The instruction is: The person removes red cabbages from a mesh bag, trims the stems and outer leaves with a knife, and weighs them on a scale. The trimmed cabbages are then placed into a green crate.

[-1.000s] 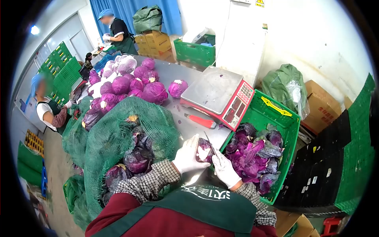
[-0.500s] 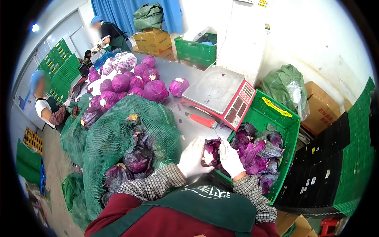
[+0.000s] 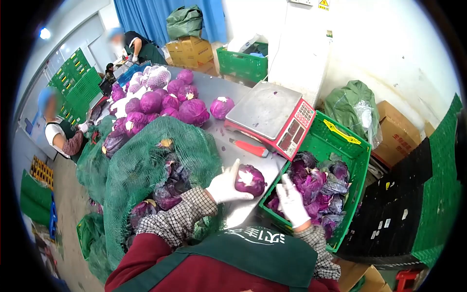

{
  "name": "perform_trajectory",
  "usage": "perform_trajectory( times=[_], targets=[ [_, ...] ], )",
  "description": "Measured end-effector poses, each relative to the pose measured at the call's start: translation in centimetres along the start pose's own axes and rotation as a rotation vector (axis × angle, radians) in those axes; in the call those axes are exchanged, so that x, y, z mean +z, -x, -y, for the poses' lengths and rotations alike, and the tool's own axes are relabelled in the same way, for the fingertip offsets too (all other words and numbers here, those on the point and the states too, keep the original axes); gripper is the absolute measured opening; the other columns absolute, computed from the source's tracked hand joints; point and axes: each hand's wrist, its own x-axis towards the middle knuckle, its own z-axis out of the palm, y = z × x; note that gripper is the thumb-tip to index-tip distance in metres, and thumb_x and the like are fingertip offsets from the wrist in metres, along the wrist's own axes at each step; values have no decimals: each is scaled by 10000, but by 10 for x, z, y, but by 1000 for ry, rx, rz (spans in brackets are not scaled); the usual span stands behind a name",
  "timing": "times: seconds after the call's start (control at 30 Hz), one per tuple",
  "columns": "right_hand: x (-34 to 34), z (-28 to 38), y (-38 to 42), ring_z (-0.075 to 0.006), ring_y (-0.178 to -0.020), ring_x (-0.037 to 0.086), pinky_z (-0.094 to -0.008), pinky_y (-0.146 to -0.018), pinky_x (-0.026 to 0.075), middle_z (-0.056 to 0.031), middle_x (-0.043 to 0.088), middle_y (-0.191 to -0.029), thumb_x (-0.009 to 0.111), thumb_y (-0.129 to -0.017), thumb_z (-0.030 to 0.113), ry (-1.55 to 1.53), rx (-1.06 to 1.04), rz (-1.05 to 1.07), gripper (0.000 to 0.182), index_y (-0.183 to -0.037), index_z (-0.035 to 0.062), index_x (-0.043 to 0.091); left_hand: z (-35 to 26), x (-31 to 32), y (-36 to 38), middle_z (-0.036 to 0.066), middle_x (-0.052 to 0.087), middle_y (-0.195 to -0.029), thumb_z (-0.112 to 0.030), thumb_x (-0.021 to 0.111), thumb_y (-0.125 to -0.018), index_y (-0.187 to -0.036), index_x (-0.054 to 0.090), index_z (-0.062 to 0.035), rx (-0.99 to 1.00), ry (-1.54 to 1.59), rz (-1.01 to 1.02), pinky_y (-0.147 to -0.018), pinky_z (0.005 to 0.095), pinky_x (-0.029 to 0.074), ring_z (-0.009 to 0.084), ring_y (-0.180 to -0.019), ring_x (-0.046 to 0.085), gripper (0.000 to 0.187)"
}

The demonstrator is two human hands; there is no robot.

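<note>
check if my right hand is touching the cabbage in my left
Apart; the head view shows a clear gap between the right hand and the cabbage, tabletop visible there.

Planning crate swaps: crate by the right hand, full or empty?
Crate partly full: purple leaves heaped toward the near end, bare green inside the far end.

The left hand [image 3: 224,188] holds a purple cabbage [image 3: 252,182].
</note>
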Motion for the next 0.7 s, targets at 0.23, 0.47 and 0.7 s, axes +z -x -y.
perform_trajectory(
  times=[0.23, 0.47, 0.7],
  targets=[
    [18, -29, -15, -356, -1281, 453, -382, -1076, 360, -260, 452, -1376, 422, -1001, 287, 402, -372, 185, 488, -1356, -48, 425, -4, 13, -5, 297, 417, -1311, -616, 788, -569, -1442, 257, 34, 344, -318, -171, -1048, 447, 363, 413, -1211, 439, 1212],
    [25, -3, -8, -372, -1265, 460, -376, -1057, 384, -305, 440, -1358, 377, -1008, 301, 441, -312, 191, 537, -1350, -113, 386, -24, 22, 5, 279, 371, -1375, -536, 796, -590, -1436, 209, 85, 194, -271, -154, -1077, 493, 286, 409, -1271, 362, 1202],
    [19, -2, -3, -406, -1211, 495, -395, -1014, 427, -336, 445, -1328, 378, -1002, 308, 506, -306, 206, 565, -1363, -124, 350, -26, 43, 8, 280, 421, -1310, -497, 832, -528, -1390, 266, 127, 263, -345, -290, -1044, 474, 326, 410, -1195, 429, 1205]
  ],
)
